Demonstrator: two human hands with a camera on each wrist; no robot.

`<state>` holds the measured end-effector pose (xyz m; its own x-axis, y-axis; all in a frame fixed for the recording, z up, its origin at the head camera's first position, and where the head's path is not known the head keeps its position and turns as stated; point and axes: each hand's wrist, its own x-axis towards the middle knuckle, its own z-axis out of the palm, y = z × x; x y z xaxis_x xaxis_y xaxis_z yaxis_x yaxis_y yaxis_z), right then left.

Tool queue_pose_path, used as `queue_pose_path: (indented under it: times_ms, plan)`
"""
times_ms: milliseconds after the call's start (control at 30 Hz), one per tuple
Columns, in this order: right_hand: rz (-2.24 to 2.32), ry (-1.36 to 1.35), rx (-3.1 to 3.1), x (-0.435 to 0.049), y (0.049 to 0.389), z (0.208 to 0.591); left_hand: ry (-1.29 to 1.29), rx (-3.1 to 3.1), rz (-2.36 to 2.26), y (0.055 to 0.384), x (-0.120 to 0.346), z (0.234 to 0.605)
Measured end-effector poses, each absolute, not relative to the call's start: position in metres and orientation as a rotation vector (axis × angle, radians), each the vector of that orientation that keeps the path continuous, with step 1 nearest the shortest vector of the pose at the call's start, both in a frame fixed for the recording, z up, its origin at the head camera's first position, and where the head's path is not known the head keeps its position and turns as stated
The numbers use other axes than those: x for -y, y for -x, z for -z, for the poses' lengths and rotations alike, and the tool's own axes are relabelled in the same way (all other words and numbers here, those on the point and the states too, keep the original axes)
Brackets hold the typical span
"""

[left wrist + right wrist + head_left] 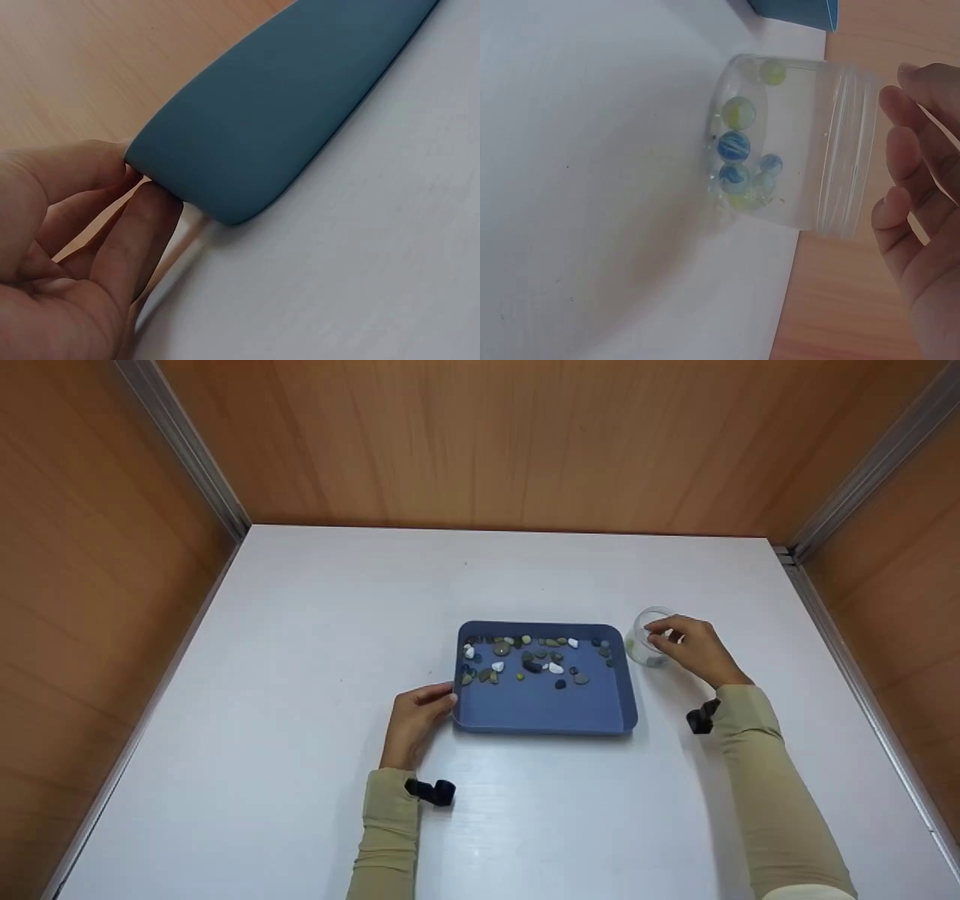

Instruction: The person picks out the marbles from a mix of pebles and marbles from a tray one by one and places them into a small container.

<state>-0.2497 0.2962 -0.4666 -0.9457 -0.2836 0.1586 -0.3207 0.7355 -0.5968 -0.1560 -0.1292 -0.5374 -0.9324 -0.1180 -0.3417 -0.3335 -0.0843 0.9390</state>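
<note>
My left hand (417,720) is at the left side of a blue tray (547,714), its thumb and fingers pinching the tray's wall. In the left wrist view, the fingers (142,232) meet the rim at the tray's corner. Several pebbles (532,666) in white, grey, brown and black lie in the tray, mostly towards its far side. Over the mouth of a clear jar (643,649) is my right hand (697,649), its fingers loosely bent. The right wrist view shows nothing between them. Several glass marbles (733,146), blue, yellow and clear, rest at the jar's bottom.
The jar stands just right of the tray on a white table (262,675). Wooden panels (480,442) enclose the table at the back and both sides. A small black camera (442,793) sits on the left wrist, another (701,720) on the right.
</note>
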Motion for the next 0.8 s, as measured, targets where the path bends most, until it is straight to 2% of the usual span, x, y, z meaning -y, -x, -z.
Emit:
queue_pose_path:
  times_ms: [800]
  plan:
    - [-1.041,-0.600,2.860,-0.260,0.260,0.462,0.527,-2.001,-2.157,0.156,0.129,0.538]
